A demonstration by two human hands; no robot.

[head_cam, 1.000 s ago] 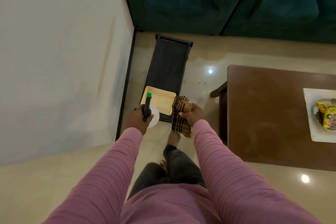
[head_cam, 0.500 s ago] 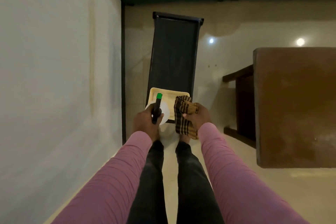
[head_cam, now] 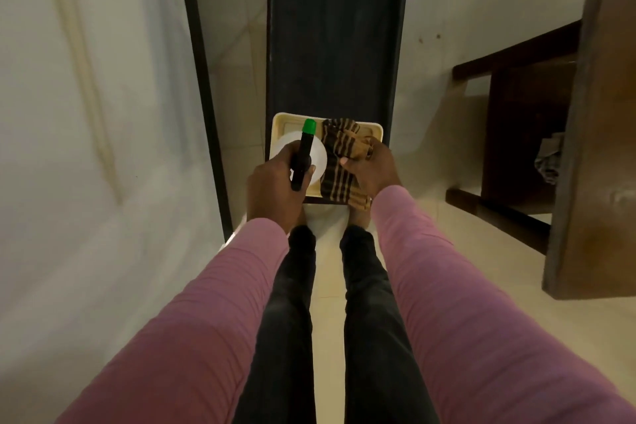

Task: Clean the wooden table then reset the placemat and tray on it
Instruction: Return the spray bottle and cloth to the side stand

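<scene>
Two supplies held over the cream tray (head_cam: 375,129).
Left hand (head_cam: 275,189) grips spray bottle (head_cam: 305,144), right hand (head_cam: 373,170) clutches striped cloth (head_cam: 339,155); best keep bottle upright.

**A:** what kind of place is this, anyone?

**B:** looks like a home tbh, some living space. Glossy cream floor tiles (head_cam: 447,27), plain white wall (head_cam: 86,113) with a dark skirting strip (head_cam: 203,113), a chunky wooden table (head_cam: 609,148), and a low dark bench (head_cam: 334,45) near the wall.
</scene>
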